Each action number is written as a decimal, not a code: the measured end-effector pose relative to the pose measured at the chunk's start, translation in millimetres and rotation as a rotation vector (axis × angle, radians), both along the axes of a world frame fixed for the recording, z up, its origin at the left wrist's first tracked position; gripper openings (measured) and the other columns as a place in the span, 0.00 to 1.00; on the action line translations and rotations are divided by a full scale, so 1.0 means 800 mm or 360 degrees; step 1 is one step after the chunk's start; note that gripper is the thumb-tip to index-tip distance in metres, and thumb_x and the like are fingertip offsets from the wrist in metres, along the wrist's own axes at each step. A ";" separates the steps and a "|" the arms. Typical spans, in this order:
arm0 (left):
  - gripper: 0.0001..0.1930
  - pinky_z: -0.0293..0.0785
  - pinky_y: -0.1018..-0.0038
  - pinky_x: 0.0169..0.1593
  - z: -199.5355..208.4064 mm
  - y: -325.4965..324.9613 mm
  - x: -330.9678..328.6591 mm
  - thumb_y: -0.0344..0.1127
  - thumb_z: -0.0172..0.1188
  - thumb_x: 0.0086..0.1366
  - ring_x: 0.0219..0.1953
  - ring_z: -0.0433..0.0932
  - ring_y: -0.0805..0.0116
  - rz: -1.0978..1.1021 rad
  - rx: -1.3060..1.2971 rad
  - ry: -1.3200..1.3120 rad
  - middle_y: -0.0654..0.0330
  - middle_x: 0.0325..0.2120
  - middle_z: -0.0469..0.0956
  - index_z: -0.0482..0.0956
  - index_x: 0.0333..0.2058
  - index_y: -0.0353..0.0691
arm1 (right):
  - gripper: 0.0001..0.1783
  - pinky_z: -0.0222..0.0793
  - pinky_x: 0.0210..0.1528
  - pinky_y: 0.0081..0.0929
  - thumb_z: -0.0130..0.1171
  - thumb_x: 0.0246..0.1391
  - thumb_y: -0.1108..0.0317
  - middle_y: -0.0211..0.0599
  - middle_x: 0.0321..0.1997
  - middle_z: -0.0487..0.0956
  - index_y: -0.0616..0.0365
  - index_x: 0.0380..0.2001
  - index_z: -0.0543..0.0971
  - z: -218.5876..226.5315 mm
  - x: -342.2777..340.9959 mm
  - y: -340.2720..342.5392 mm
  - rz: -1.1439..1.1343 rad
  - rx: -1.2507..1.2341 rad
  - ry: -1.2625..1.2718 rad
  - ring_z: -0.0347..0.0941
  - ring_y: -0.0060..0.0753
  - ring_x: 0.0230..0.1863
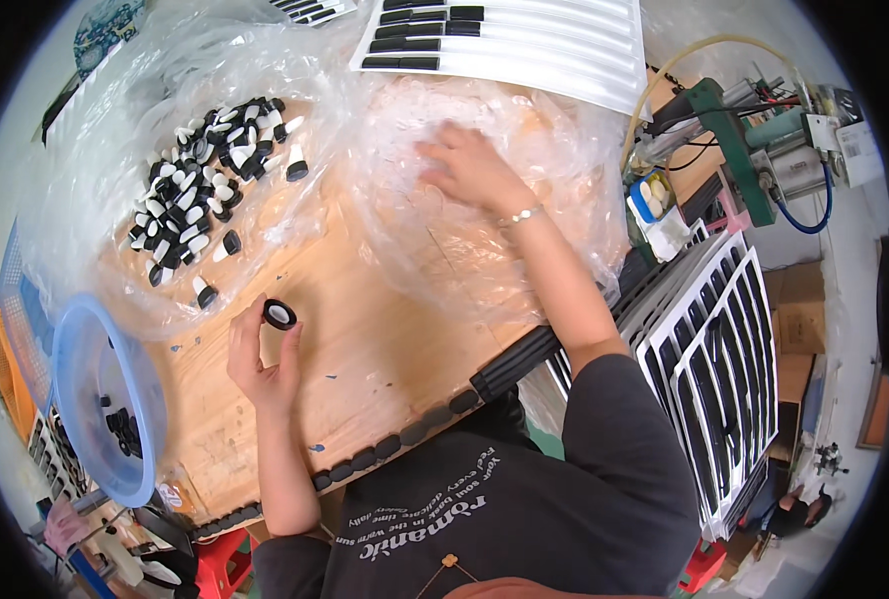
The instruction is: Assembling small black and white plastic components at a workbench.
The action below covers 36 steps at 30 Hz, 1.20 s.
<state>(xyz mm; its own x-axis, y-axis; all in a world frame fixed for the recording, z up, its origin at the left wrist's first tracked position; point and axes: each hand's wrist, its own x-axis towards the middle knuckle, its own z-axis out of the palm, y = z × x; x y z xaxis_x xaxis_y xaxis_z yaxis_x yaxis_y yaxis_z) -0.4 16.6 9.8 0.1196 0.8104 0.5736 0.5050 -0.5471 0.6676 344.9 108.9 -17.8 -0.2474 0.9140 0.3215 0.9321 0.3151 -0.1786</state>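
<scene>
Left hand grips a cap; right hand reaches into a clear bag.

The left hand [260, 364] pinches a black cap [280, 313] between its fingertips above the wooden table [384, 349]. The right hand [469, 165], fingers spread and grasping nothing, rests well apart on the bag [464, 200]. A pile of droppers [205, 185] lies beyond the left hand.

Small assembly workshop: wooden bench [384, 349], bagged black-and-white caps [200, 195] (loose pile), green press machine [734, 140].

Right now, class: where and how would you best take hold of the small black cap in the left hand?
Pinch the black cap across its round rim, from above and the right; the left hand already covers its lower left, and the white-lined face tilts up.
</scene>
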 end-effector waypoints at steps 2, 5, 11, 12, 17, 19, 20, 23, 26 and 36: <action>0.22 0.70 0.73 0.42 0.001 0.001 0.002 0.21 0.65 0.47 0.35 0.75 0.62 -0.0039 0.0059 -0.0005 0.53 0.33 0.78 0.74 0.45 0.31 | 0.20 0.54 0.63 0.40 0.61 0.49 0.60 0.45 0.62 0.64 0.48 0.47 0.77 0.004 0.021 -0.008 -0.0214 -0.0006 -0.0116 0.55 0.48 0.64; 0.22 0.70 0.73 0.41 0.008 -0.002 0.005 0.21 0.65 0.47 0.34 0.74 0.62 -0.0001 0.0054 0.0005 0.53 0.32 0.77 0.74 0.44 0.31 | 0.17 0.62 0.57 0.36 0.61 0.48 0.59 0.47 0.53 0.73 0.53 0.41 0.80 0.013 0.042 -0.017 -0.0191 0.0040 0.0054 0.65 0.45 0.58; 0.22 0.70 0.73 0.39 0.009 -0.003 0.004 0.20 0.65 0.47 0.33 0.74 0.62 -0.0002 0.0036 0.0013 0.53 0.31 0.77 0.74 0.44 0.31 | 0.11 0.71 0.37 0.38 0.62 0.44 0.64 0.48 0.24 0.78 0.63 0.20 0.78 0.053 0.048 -0.015 -0.0908 -0.0318 0.0222 0.75 0.49 0.30; 0.22 0.70 0.73 0.39 0.009 -0.002 0.005 0.20 0.65 0.47 0.33 0.74 0.62 -0.0009 0.0038 0.0007 0.53 0.31 0.77 0.74 0.44 0.31 | 0.11 0.70 0.38 0.38 0.61 0.44 0.64 0.49 0.25 0.78 0.63 0.21 0.78 0.049 0.051 -0.008 -0.0761 -0.0081 0.0395 0.75 0.50 0.32; 0.22 0.70 0.73 0.39 0.007 0.000 0.005 0.21 0.65 0.47 0.32 0.73 0.62 -0.0053 0.0055 0.0067 0.53 0.32 0.77 0.74 0.44 0.30 | 0.07 0.70 0.41 0.33 0.59 0.44 0.71 0.49 0.31 0.79 0.64 0.26 0.80 0.013 0.045 0.030 -0.0079 0.0589 0.0512 0.75 0.47 0.38; 0.22 0.70 0.74 0.41 0.003 0.000 0.000 0.20 0.64 0.49 0.34 0.74 0.65 -0.0059 0.0038 0.0087 0.54 0.34 0.77 0.74 0.46 0.31 | 0.07 0.69 0.43 0.34 0.57 0.44 0.73 0.47 0.36 0.79 0.63 0.28 0.80 0.016 0.042 0.026 0.0048 -0.0340 0.0504 0.74 0.48 0.40; 0.22 0.70 0.75 0.44 0.001 0.001 -0.002 0.20 0.62 0.51 0.36 0.75 0.67 -0.0071 0.0018 0.0104 0.55 0.36 0.78 0.73 0.48 0.32 | 0.07 0.69 0.43 0.34 0.57 0.44 0.73 0.47 0.36 0.79 0.63 0.28 0.80 0.021 0.039 0.024 0.0056 -0.0338 0.0503 0.74 0.48 0.40; 0.22 0.70 0.75 0.44 0.003 0.000 -0.004 0.20 0.62 0.51 0.36 0.75 0.67 -0.0039 0.0026 0.0109 0.55 0.36 0.78 0.73 0.48 0.32 | 0.08 0.69 0.44 0.35 0.56 0.45 0.75 0.46 0.39 0.78 0.62 0.31 0.80 0.030 0.033 0.021 -0.0246 -0.0228 0.0358 0.74 0.48 0.40; 0.22 0.70 0.75 0.43 0.005 -0.001 -0.005 0.20 0.63 0.51 0.36 0.74 0.67 -0.0066 0.0022 0.0102 0.55 0.35 0.78 0.73 0.47 0.32 | 0.08 0.69 0.44 0.35 0.57 0.44 0.75 0.44 0.36 0.78 0.61 0.31 0.80 0.011 0.033 0.045 -0.0198 0.0270 0.0526 0.74 0.47 0.39; 0.23 0.70 0.71 0.38 0.013 0.000 -0.001 0.22 0.67 0.46 0.32 0.74 0.58 -0.0029 0.0116 0.0102 0.51 0.30 0.76 0.75 0.43 0.29 | 0.09 0.71 0.40 0.40 0.60 0.39 0.69 0.41 0.30 0.78 0.55 0.28 0.80 0.020 0.028 0.052 -0.0319 -0.0141 0.0020 0.75 0.45 0.38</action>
<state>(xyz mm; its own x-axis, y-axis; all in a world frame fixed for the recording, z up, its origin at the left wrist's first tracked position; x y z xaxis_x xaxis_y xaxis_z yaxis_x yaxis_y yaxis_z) -0.8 17.0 20.2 0.1721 0.7640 0.6219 0.5351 -0.6025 0.5922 367.1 150.3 -1.8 -0.0546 0.9693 0.2395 0.9720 0.1065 -0.2093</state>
